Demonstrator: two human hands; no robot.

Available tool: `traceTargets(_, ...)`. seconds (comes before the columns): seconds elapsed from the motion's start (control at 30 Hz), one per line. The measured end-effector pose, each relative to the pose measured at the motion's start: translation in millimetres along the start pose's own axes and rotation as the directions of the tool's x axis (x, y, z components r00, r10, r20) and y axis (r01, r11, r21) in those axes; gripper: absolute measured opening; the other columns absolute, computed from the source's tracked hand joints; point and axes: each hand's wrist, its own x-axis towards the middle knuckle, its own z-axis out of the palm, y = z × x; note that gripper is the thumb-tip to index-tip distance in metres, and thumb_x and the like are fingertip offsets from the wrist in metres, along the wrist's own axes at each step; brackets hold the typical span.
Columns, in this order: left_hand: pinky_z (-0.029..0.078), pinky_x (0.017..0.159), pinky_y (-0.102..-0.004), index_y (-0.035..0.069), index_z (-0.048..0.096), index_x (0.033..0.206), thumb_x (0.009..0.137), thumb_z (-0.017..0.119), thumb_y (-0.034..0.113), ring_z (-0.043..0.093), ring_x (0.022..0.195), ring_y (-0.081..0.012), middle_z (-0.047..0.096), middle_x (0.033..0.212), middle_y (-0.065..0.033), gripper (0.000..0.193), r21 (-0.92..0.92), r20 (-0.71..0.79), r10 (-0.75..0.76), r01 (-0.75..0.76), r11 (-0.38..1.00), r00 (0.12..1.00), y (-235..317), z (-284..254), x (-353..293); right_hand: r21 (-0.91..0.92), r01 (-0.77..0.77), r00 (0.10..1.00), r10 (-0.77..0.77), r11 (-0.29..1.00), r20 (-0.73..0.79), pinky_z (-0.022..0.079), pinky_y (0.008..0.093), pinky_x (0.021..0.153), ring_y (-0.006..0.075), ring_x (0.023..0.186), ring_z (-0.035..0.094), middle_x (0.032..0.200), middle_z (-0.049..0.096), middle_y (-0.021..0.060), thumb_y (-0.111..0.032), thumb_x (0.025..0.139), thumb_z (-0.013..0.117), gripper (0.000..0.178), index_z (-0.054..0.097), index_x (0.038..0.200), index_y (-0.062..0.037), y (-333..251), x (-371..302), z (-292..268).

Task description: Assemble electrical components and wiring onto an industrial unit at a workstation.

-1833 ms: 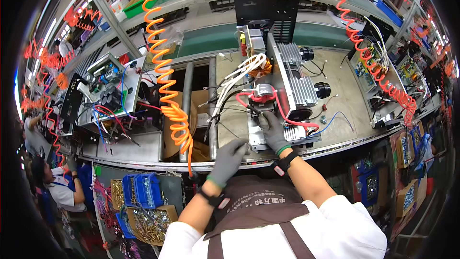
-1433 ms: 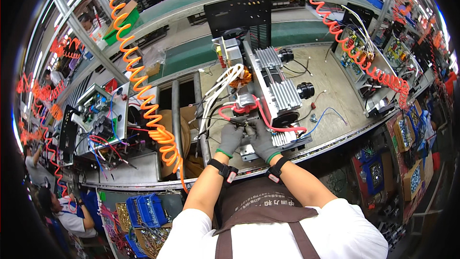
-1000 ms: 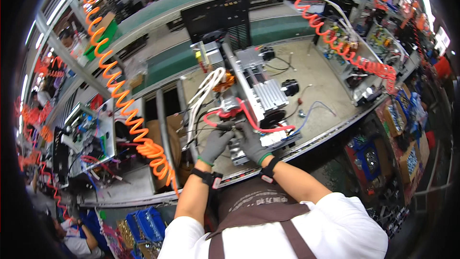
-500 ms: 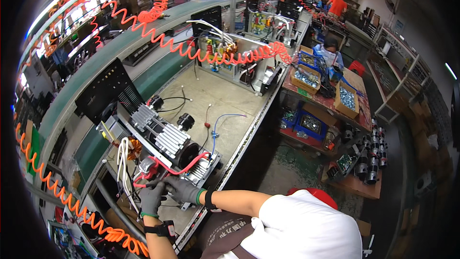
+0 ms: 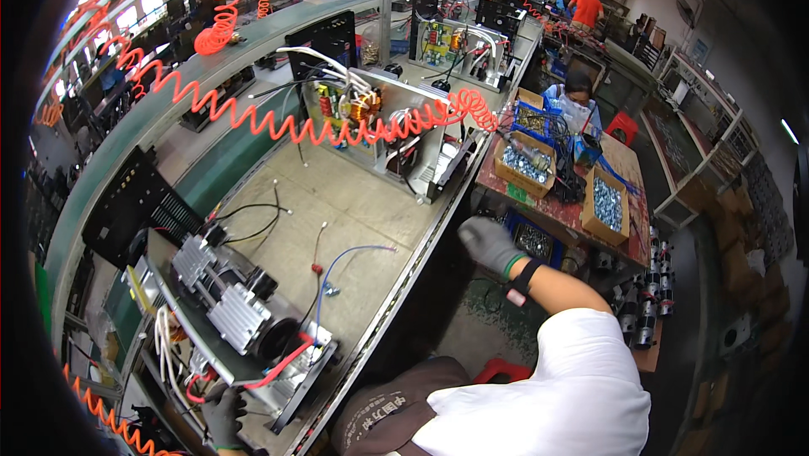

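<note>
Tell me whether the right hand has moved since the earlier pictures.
Yes, rightward: the right hand has gone from beside the red cable to beyond the bench edge in this view.

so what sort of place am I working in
Most likely a factory's electronics assembly line: open electronic units stand in a row, with coiled red-orange hoses and cardboard boxes of small metal parts nearby.

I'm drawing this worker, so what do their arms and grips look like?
The left grip and right grip wear grey gloves. The right glove has a green edge; above are a black wristband with a pale tag and a white short sleeve. The left sleeve is out of view.
</note>
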Motion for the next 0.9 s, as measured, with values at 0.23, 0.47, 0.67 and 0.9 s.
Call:
traceTargets(0.23,0.046,0.046,-0.0257,0.009,0.061,0.111,0.081,0.058,0.025,0.059,0.059,-0.0117,0.064,0.08,-0.0027,0.034,0.111,-0.079,-0.044,0.053,0.992,0.996,-4.4,0.3,4.2,-0.674,0.067,0.979,0.082,0.736,0.187,0.047,0.0451,0.081,0.031,0.092,0.062,0.096,0.064,0.0148,-0.014,0.077,0.054,0.018,0.068,0.088,-0.0091,232.0,121.0,-67.0)
traceTargets(0.47,0.052,0.063,-0.0302,0.011,0.055,0.122,0.086,0.054,0.017,0.064,0.078,-0.014,0.065,0.099,-0.0034,0.036,0.548,0.055,0.23,-0.222,0.806,0.972,6.6,6.9,-2.2,-0.68,0.661,0.724,-0.03,0.316,0.689,0.023,0.0453,0.106,0.0288,0.133,0.031,0.142,0.039,0.0103,-0.027,0.088,0.044,0.031,0.064,0.111,-0.025,367.0,194.9,-75.5)
traceTargets(0.67,0.053,0.07,-0.0324,0.011,0.058,0.118,0.08,0.061,0.012,0.064,0.083,-0.0157,0.065,0.102,-0.0026,0.038,0.269,-0.084,-0.038,0.06,0.961,0.996,18.4,16.7,-8.5,-0.526,0.811,0.566,-0.117,0.256,0.816,0.013,0.0519,0.111,0.0293,0.14,0.019,0.146,0.034,0.0075,-0.029,0.092,0.04,0.031,0.059,0.115,-0.0246,395.7,218.9,-69.8)
traceTargets(0.9,0.053,0.066,-0.0292,0.005,0.06,0.111,0.076,0.06,0.001,0.064,0.078,-0.0131,0.067,0.098,-0.0036,0.035,-0.214,-0.131,-0.338,0.306,0.928,0.932,9.7,8.9,0.0,-0.427,0.9,0.435,-0.124,0.089,0.892,0.001,0.0541,0.113,0.034,0.14,0.015,0.145,0.036,0.0086,-0.042,0.07,0.064,0.051,0.058,0.118,-0.0267,340.5,223.9,-117.5)
